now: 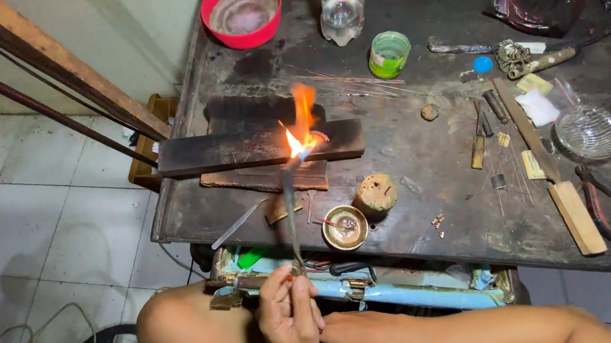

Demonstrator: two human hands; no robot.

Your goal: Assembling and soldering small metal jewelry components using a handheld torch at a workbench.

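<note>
My left hand is closed around the lower end of a thin metal blowtorch tube that points up and away from me. An orange flame burns at its tip and plays on a small round piece lying on a charred black wooden block on the dark workbench. My right hand rests low beside my left wrist, close to my knee; its fingers are partly hidden, so whether it holds anything is unclear.
A small brass bowl, a cork-like stump and tweezers lie near the block. A red bowl, plastic bottle and green cup stand behind. A glass dish, wooden stick and pliers sit right.
</note>
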